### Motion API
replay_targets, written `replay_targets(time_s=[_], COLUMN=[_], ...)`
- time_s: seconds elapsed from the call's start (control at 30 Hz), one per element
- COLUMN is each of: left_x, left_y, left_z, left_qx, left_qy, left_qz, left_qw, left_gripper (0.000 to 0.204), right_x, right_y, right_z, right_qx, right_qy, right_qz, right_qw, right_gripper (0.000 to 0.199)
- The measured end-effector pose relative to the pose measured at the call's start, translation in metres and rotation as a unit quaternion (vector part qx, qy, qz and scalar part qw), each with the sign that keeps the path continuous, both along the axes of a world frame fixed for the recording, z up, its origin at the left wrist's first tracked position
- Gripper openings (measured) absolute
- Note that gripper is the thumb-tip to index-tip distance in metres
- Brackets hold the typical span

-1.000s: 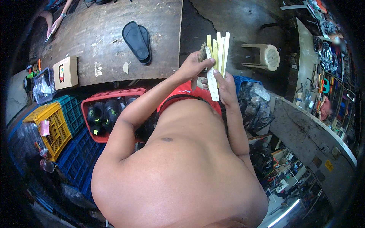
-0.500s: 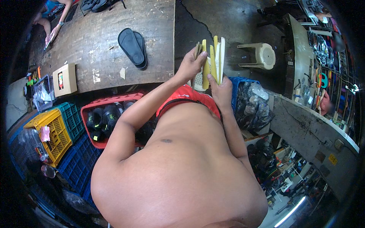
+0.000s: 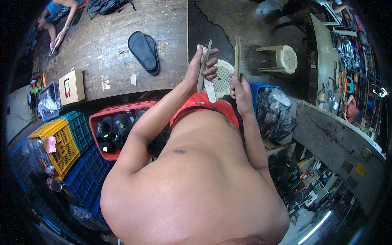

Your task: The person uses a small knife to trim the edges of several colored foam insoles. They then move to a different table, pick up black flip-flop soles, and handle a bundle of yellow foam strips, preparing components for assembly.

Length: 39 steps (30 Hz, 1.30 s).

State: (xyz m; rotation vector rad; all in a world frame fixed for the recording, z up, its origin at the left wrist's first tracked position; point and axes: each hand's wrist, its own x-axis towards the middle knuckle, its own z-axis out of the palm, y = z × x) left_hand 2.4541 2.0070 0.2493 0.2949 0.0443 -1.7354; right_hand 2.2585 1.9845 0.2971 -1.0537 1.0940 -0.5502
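Nearest, bare chest and red shorts filling the lower middle of the view, with both forearms rising from there toward the far side.

Left hand raised in front of the body, fingers closed around a thin pale strip held edge-on and tilted, plus a second whitish flat piece hanging down below the palm. Right hand just beside it on the right, closed on a narrow yellowish strip standing nearly upright. The two hands near each other, strips apart at their far ends. Exact kind of these strips not clear.

Behind the hands, a round pale perforated stool seat on the dark floor.

On the near left, a yellow crate, a teal crate and blue crates; beside them a red crate with black shoes inside. On the right, a blue crate with clear plastic bags, then a long grey counter.

Farther left, a wooden worktop carrying a pair of black sandals stacked together and a small cardboard box. Farther right, a cream plastic stool on the floor. At the far left corner, another person's arm resting on the worktop.
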Motion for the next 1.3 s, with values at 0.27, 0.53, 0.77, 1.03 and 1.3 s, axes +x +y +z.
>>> replay_targets(time_s=[0.27,0.53,0.77,1.03,1.3], left_x=[-0.006,-0.015,-0.009,-0.011,-0.014], left_y=[0.001,0.000,0.001,-0.004,-0.017], left_z=[0.011,0.024,0.031,0.019,0.011], left_qx=[0.048,0.012,0.105,0.074,0.067], left_qy=[-0.153,-0.424,-0.456,-0.415,-0.432], left_qz=[-0.030,-0.055,-0.023,-0.005,-0.021], left_qw=[0.987,0.904,0.884,0.907,0.899], left_gripper=[0.045,0.026,0.021,0.022,0.022], right_x=[0.009,0.010,0.027,0.023,0.015], right_y=[0.001,0.002,0.005,-0.006,-0.011], right_z=[0.002,-0.001,0.005,0.003,-0.003], right_qx=[0.007,-0.003,0.014,0.033,0.029], right_qy=[-0.017,0.042,0.023,0.001,-0.001], right_qz=[0.023,0.035,0.005,-0.019,-0.033], right_qw=[1.000,0.998,1.000,0.999,0.999], right_gripper=[0.024,0.030,0.039,0.043,0.040])
